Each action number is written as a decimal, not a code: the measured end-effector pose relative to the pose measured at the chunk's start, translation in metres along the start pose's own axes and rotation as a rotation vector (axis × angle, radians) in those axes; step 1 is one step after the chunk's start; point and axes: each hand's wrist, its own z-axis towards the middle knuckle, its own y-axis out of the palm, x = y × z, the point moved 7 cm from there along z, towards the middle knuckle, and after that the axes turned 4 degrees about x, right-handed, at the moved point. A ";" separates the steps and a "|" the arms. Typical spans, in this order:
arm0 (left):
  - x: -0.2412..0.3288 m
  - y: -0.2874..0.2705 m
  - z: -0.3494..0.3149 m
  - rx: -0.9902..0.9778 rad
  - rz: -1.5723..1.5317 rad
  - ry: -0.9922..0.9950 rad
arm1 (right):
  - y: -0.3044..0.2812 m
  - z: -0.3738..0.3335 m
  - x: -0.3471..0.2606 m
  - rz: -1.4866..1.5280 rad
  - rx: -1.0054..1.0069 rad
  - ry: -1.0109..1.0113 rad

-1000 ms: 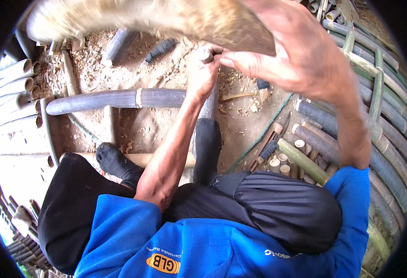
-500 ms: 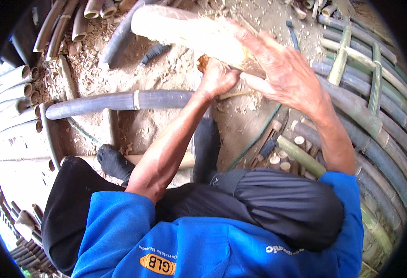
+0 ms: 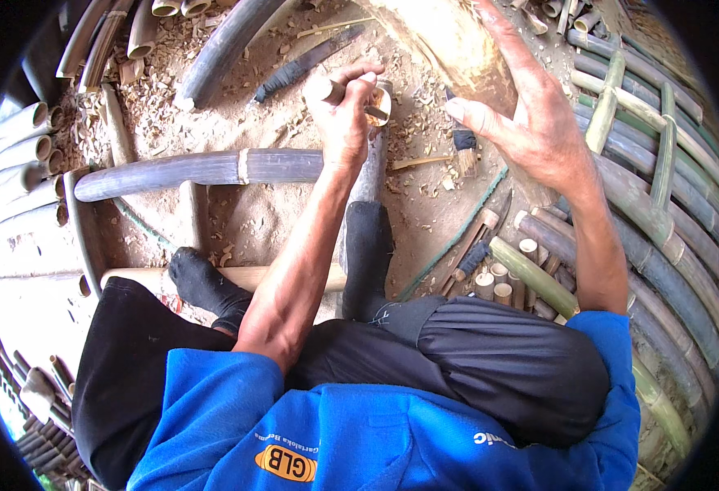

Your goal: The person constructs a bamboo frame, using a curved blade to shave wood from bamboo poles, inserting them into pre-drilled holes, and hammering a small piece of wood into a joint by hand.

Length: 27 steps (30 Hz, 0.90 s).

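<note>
A short tool with a pale wooden handle [image 3: 319, 88] is in the fist of my left hand [image 3: 343, 123]. Its dark narrow end reaches across the orange-brown cut end of a dark bamboo pole [image 3: 373, 164] beside that hand. A thick bamboo tube [image 3: 449, 49], scraped pale along its upper part, stands tilted at the top right of centre. My right hand [image 3: 535, 135] is around its right side, thumb out over it and fingers stretched up along it. A knife with a black-wrapped handle [image 3: 290, 75] lies on the ground left of my left hand.
Another wrapped-handle tool [image 3: 463, 143] lies below my right thumb. A horizontal bamboo pole [image 3: 188, 172] crosses in front of my feet. A rack of bamboo poles [image 3: 646, 172] fills the right, with short bamboo pieces [image 3: 503, 290] near my knee. Shavings [image 3: 163, 90] cover the ground.
The bamboo tube has swung from nearly level to a steep tilt, moving right. My left hand has moved left and slightly away from it. The black-wrapped knife is now uncovered.
</note>
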 end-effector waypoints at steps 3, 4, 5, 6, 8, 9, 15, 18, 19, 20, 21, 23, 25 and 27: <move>0.000 -0.001 -0.004 -0.013 0.041 0.019 | 0.003 0.000 0.000 -0.019 0.000 -0.052; 0.002 0.001 -0.004 -0.030 0.064 0.026 | 0.003 0.000 0.000 -0.029 0.008 -0.084; 0.003 0.002 -0.004 -0.022 0.063 0.016 | 0.003 0.000 0.000 -0.035 0.008 -0.093; 0.004 0.004 -0.004 -0.015 0.061 0.006 | 0.003 -0.001 0.000 -0.042 0.009 -0.103; 0.008 0.007 -0.001 0.009 0.000 0.078 | 0.003 0.001 -0.001 -0.060 0.010 -0.127; 0.009 0.006 -0.001 0.001 0.046 0.084 | 0.003 0.001 -0.002 -0.072 0.010 -0.140; 0.012 0.008 -0.005 -0.007 0.098 0.105 | -0.006 0.006 -0.025 -0.055 0.017 -0.180; 0.010 0.002 -0.002 0.004 0.195 0.072 | -0.004 0.011 -0.027 0.003 0.016 -0.241; 0.009 0.003 -0.002 0.002 0.162 0.074 | -0.003 0.011 -0.025 -0.002 0.010 -0.241; 0.008 0.003 -0.001 0.001 0.129 0.077 | -0.004 0.011 -0.023 -0.009 0.007 -0.245; 0.007 0.003 -0.001 0.000 0.097 0.079 | -0.003 0.010 -0.021 -0.044 0.006 -0.238; 0.010 0.006 -0.003 -0.003 0.151 0.082 | -0.003 0.009 -0.022 -0.099 0.024 -0.278; 0.012 0.009 -0.005 0.005 0.210 0.082 | 0.001 0.010 -0.023 -0.100 0.027 -0.302; 0.015 0.014 -0.007 0.023 0.275 0.078 | 0.016 0.008 -0.013 -0.026 -0.037 -0.178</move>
